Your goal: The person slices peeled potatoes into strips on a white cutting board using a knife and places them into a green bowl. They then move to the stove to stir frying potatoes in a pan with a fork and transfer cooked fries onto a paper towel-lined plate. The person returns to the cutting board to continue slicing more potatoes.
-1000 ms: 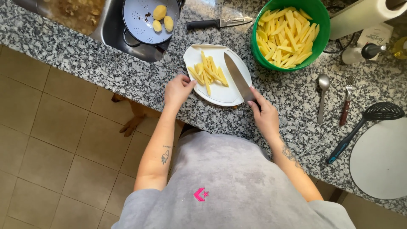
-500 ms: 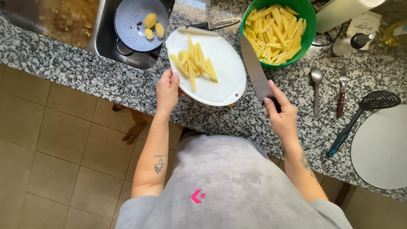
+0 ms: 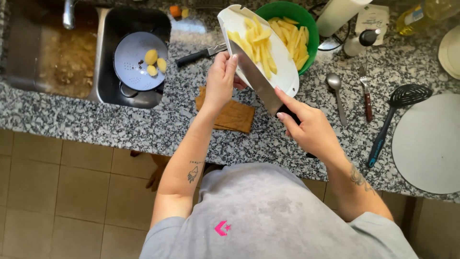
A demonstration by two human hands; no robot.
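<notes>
- the white cutting board [image 3: 282, 72] is lifted off the counter and tilted, its far edge over the rim of the green bowl [image 3: 306, 29].
- cut potato sticks [image 3: 256, 45] lie on the raised board; more of them fill the bowl behind it.
- your left hand [image 3: 220, 81] is closed around the board's near left edge, fingers curled over the rim, holding it up.
- your right hand [image 3: 311, 127] is wrapped around the dark handle of a large knife [image 3: 254, 76], index finger stretched along the top of the blade.
- the blade lies flat across the board's face, just beside the potato sticks; whether it touches them you cannot tell.
- under the lifted board a brown cloth [image 3: 232, 115] lies flat on the speckled granite counter [image 3: 96, 120].
- a smaller black-handled knife [image 3: 201, 53] rests on the counter just left of the board.
- to the left, in the sink [image 3: 108, 57], a pale blue colander [image 3: 139, 60] holds three peeled potatoes [image 3: 152, 57].
- to the right of the bowl lie a spoon [image 3: 335, 91] and a fork [image 3: 366, 91] with a reddish handle, side by side.
- further right a black slotted spatula [image 3: 395, 117] lies just beside a round white board [image 3: 429, 144].
</notes>
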